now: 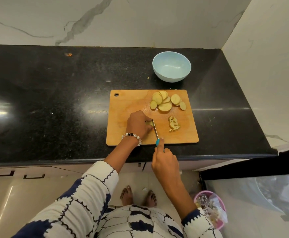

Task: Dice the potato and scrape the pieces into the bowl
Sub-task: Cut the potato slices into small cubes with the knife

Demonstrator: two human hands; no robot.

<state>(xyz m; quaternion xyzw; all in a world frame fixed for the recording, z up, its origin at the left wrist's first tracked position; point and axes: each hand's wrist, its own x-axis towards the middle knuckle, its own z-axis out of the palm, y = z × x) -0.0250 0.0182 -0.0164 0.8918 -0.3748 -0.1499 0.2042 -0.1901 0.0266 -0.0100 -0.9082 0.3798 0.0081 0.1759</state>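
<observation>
Knife [155, 130] in right hand [164, 162] cuts potato [149, 123]; no writing legible.

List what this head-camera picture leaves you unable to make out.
- Potato under the left hand: head view, curled fingers cover nearly all of it.
- Knife handle: head view, right hand wraps it.
- Pink bin contents: head view, blurred, too small.
- Bowl: looks empty.

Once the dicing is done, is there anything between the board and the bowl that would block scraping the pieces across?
Nothing visible stands in the way. The light blue bowl sits just beyond the far edge of the cutting board, with only bare black counter between them. The round potato slices lie on the board's far right, nearest the bowl; the diced pieces lie nearer.
</observation>
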